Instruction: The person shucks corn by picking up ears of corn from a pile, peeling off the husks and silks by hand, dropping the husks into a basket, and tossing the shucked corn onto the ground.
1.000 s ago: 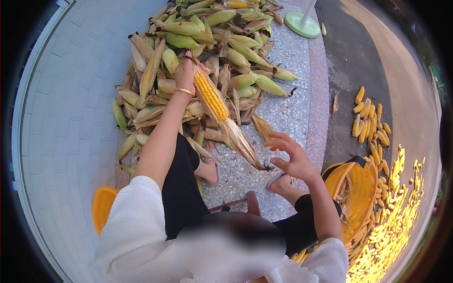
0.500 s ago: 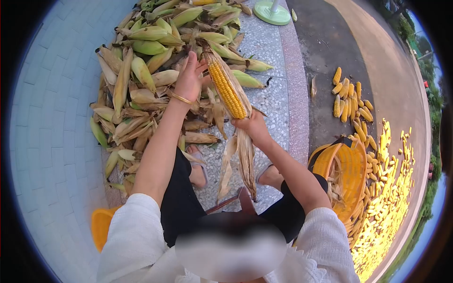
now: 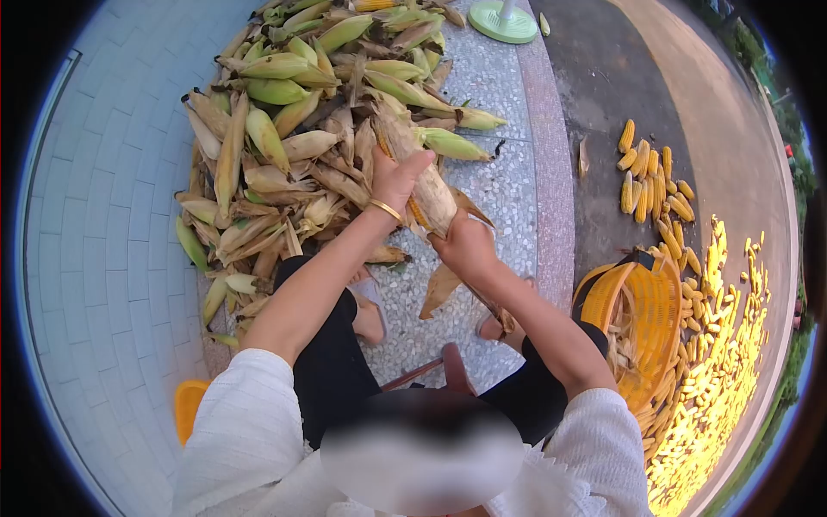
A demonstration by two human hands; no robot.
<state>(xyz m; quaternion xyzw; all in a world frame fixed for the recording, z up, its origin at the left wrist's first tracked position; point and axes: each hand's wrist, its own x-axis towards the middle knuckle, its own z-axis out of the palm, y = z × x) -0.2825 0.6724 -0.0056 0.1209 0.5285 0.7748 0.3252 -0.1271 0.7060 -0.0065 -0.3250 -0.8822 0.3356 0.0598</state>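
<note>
Held aslant in mid-scene, a partly bared corn ear (image 3: pixel 433 201), with yellow kernels along its left edge. Clamped around the middle by the left hand's (image 3: pixel 400 177) fingers, partly hidden; clamped at the near end by the right hand's (image 3: pixel 468 250). Backed, far left, by heaped corn in husks (image 3: pixel 277 90); flanked, near right, by an orange basket (image 3: pixel 662 323) and bare cobs (image 3: pixel 719 345).

The head camera looks forward and down on the nearby hands (image 3: pixel 398 179), its lower middle too blurred to read.

Arms (image 3: pixel 319 276) fwd, L hand (image 3: pixel 400 178) beyond R hand (image 3: pixel 468 248), both gripping
</note>
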